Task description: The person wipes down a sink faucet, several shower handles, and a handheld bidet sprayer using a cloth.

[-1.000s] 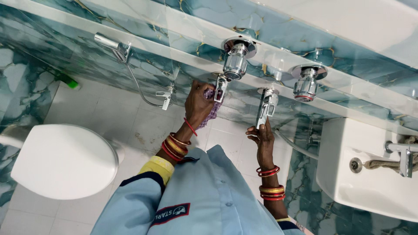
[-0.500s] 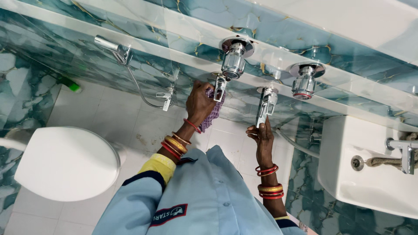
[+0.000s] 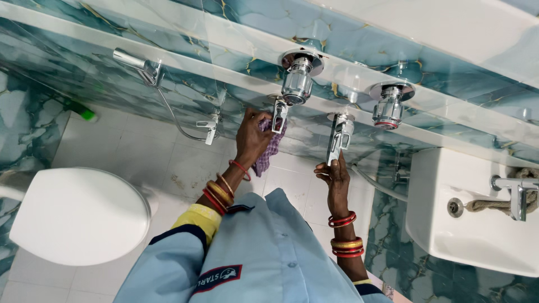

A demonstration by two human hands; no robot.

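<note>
My left hand [image 3: 252, 137] grips a purple checked cloth [image 3: 268, 154] and presses it against a small chrome tap [image 3: 279, 115] on the blue marbled wall. My right hand [image 3: 336, 174] reaches up to a second chrome tap [image 3: 338, 134], fingertips pinching the lower end of its spout. Both wrists carry red and gold bangles. Two larger chrome valves [image 3: 297, 78] [image 3: 388, 104] stick out of the white ledge just above the taps. My light blue uniform fills the bottom of the view.
A white toilet lid [image 3: 73, 216] lies at the left. At the right stands a white wash basin [image 3: 471, 219] with a chrome tap [image 3: 516, 193]. A chrome hand sprayer and hose [image 3: 137, 64] hang on the wall. A green object [image 3: 81, 110] lies on the tiled floor.
My left hand has shifted the cloth slightly down around the small tap. My right hand stays on the other tap. The view has drifted a little.
</note>
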